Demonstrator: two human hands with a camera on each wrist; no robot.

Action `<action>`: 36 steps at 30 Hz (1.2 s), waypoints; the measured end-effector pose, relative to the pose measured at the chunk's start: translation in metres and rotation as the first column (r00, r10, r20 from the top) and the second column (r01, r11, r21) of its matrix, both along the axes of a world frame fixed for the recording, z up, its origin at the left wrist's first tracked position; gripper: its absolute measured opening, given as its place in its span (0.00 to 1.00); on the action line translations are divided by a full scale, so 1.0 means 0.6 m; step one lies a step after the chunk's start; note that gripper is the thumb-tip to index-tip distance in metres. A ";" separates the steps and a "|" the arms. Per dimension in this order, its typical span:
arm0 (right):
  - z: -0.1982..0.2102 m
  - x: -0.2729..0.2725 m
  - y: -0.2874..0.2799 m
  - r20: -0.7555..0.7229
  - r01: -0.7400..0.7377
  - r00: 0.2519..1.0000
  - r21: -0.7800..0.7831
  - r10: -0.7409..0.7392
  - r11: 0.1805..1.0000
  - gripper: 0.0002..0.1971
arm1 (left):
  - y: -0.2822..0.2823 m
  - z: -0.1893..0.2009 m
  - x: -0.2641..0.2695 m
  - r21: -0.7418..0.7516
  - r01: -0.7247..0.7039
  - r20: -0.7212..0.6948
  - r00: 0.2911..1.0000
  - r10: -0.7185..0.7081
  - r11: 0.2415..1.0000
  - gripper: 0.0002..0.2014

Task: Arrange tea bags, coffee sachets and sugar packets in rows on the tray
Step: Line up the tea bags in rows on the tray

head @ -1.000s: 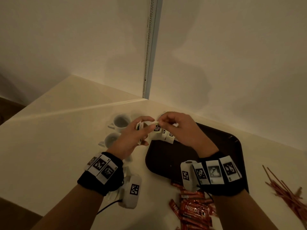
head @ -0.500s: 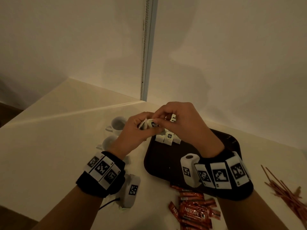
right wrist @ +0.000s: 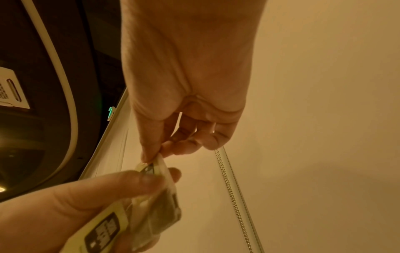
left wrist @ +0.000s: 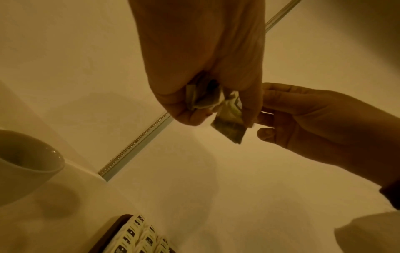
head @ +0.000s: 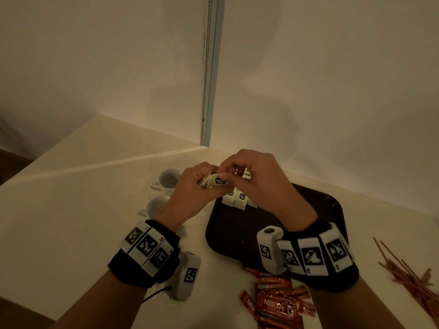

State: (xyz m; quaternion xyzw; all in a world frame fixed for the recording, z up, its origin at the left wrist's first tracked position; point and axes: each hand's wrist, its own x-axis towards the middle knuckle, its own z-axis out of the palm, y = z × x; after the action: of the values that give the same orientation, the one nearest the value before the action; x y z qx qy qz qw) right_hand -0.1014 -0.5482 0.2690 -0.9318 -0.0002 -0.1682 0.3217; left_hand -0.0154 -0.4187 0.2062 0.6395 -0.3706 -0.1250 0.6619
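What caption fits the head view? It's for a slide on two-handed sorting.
Both hands, left hand and right hand, pinch one tea bag above the tray.

Two white cups left of tray; red stirrer sticks far right; bead chain hanging.

You can read "NESCAFE" in white on the top red coffee sachet lying on the counter, with a smaller line beneath starting "CLAS". The dark label on the tea bag between your fingers carries print too blurred to read. The wristband tags show only square black-and-white codes.
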 end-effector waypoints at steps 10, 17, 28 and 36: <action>-0.009 0.003 -0.009 0.044 0.024 0.999 0.071 -0.027 0.997 0.03 | -0.001 -0.005 0.001 0.109 -0.017 -0.080 0.996 0.026 0.994 0.10; -0.023 0.005 -0.031 0.021 0.101 0.993 0.297 -0.113 0.950 0.03 | 0.000 -0.026 0.007 0.128 0.003 -0.438 0.897 0.054 0.992 0.08; -0.187 0.003 -0.170 -0.450 0.426 0.846 0.250 -0.286 0.869 0.03 | 0.020 -0.082 0.026 0.156 -0.084 -0.822 0.541 0.176 0.984 0.13; -0.309 0.000 -0.212 -0.647 0.492 0.689 0.089 -0.325 0.866 0.08 | 0.010 -0.098 0.045 0.147 -0.027 -0.868 0.475 0.142 0.989 0.21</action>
State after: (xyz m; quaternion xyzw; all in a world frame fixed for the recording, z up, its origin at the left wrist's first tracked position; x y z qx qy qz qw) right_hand -0.1011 -0.6754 0.0837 -0.8611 0.3349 0.0764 0.3750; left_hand 0.0114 -0.4126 0.1477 0.5400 0.0585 -0.4214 0.7262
